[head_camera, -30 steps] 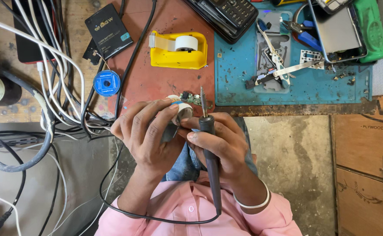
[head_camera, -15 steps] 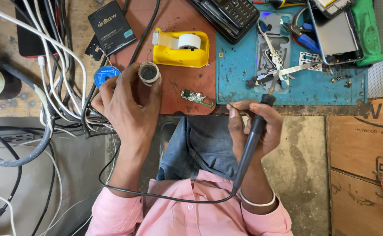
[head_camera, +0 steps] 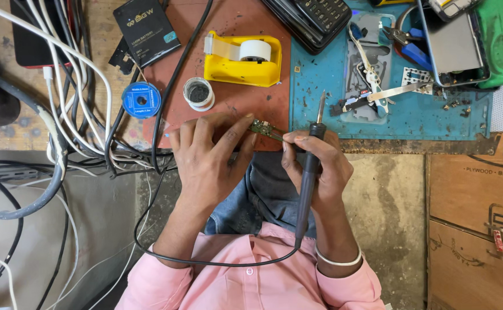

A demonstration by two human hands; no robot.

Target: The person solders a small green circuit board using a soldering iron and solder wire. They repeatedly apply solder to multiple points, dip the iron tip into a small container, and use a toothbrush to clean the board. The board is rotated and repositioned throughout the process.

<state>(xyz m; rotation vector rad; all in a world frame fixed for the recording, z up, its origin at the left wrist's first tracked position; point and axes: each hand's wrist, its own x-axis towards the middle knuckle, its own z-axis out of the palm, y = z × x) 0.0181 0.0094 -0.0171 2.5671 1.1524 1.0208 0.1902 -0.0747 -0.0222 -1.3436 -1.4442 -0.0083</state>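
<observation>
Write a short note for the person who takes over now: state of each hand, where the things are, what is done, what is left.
Left hand: fingertips pinch the small circuit board at the edge of the red mat.
Right hand: grips the soldering iron, tip up and off the board; thumb and finger also touch the board.
Nearby: open flux tin, blue solder wick spool, yellow tape dispenser, all on the bench.
Done: tin set down, board in both hands.
Left: iron has not yet touched the board; joints too small to judge.
</observation>
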